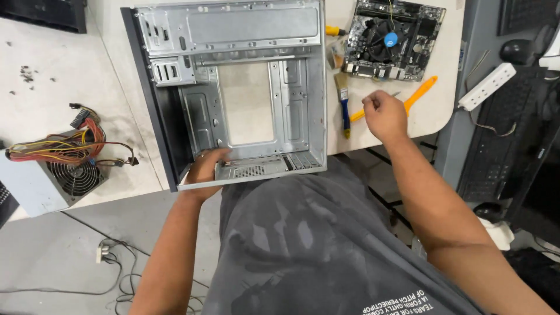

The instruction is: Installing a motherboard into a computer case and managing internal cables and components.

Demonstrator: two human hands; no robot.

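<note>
Left hand (pixel 205 169): fingertips hidden inside empty grey sheet-metal computer case (pixel 233 87), gripping its near edge. Right hand (pixel 383 115): fingers curled closed; contents indiscernible, above orange plastic-handled tool (pixel 415 97).

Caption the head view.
Left hand grips empty grey metal computer case; right hand closes over orange-handled tool.
</note>
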